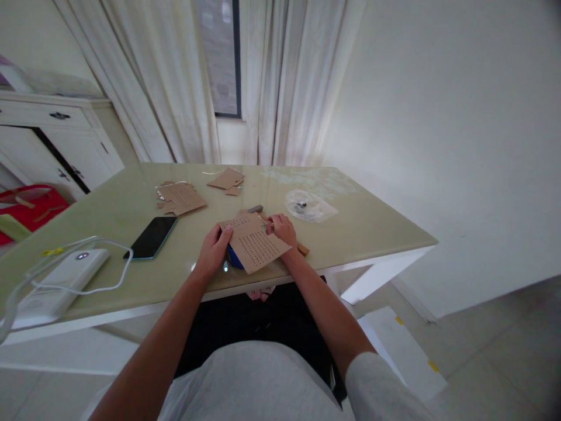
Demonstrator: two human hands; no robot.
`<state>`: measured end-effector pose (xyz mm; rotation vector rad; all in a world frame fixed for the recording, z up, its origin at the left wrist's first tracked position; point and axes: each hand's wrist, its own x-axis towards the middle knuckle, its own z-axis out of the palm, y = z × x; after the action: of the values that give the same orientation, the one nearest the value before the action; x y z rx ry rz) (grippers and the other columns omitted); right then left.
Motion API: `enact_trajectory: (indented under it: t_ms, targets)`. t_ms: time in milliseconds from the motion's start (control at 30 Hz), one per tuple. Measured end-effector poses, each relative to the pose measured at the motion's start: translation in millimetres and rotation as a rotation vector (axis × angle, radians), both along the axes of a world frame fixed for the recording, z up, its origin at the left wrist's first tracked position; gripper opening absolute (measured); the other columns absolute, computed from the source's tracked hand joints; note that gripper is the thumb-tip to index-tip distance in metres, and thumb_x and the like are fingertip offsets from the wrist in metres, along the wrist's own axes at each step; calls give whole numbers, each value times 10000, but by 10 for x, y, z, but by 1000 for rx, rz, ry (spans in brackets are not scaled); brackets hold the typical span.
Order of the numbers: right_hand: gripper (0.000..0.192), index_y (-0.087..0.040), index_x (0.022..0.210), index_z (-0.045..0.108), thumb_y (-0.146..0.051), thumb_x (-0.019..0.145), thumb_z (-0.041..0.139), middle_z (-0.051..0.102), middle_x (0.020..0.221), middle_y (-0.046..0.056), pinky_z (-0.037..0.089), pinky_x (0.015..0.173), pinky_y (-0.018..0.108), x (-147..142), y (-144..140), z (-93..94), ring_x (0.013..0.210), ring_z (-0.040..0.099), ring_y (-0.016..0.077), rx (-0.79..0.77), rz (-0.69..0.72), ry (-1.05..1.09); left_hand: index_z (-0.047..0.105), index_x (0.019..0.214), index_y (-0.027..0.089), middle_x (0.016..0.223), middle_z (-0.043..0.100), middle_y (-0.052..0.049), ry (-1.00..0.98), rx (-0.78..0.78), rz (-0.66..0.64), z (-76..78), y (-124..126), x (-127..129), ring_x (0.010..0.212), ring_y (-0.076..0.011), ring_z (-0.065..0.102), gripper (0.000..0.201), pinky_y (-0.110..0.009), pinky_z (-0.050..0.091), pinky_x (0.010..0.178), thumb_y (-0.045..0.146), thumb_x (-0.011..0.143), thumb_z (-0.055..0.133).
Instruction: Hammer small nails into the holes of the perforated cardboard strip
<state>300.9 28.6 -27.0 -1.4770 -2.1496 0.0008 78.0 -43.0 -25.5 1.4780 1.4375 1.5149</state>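
Note:
A brown cardboard piece with rows of small dark holes or marks is tilted up near the table's front edge. My left hand grips its left side, thumb on top. My right hand is curled at its upper right edge. Something thin shows at those fingers, too small to name. A blue object lies partly hidden beneath the cardboard. Just beyond is a small dark grey object. A brown block-like piece pokes out beside my right wrist.
Farther back lie two brown cardboard pieces, one torn-edged, the other smaller. A clear plastic bag holds small black parts. Leftward are a phone and a white power bank with a looping cable. The table's front edge is close.

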Motion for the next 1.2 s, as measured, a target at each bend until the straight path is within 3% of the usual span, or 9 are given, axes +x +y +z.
enact_trajectory:
  t_ms: [500, 700, 900, 1200]
  targets:
    - [241, -185, 1260, 733, -347, 1083, 724, 736, 1315, 100, 615, 1015, 502, 40, 11, -59, 1168, 725, 276, 7, 11, 69, 728, 1027, 184, 1045, 797, -100, 23, -6, -9, 18, -39, 17, 1071, -324, 721, 480, -438, 575, 992, 640, 964, 590]
    - [244, -183, 1260, 733, -348, 1081, 727, 737, 1314, 101, 618, 1011, 502, 36, 8, -60, 1165, 728, 275, 10, 20, 81, 743, 1112, 171, 1135, 810, -124, 20, 0, -13, -18, -28, 7, 1101, -332, 721, 497, -461, 562, 1025, 623, 969, 594]
    - [254, -186, 1275, 730, -351, 1083, 725, 733, 1326, 103, 621, 1007, 500, 32, -13, -57, 1165, 728, 275, 24, 23, 82, 692, 1342, 168, 1307, 784, -140, -2, 40, 7, -44, -24, 19, 1243, -330, 705, 592, -464, 531, 1118, 627, 986, 578]
    - [265, -187, 1292, 728, -350, 1083, 728, 731, 1341, 106, 627, 1004, 501, 39, 14, -60, 1168, 731, 277, 15, 19, 79, 690, 1404, 171, 1381, 773, -141, -2, 80, -23, -2, -78, 53, 1309, -319, 697, 618, -440, 524, 1146, 653, 1053, 529]
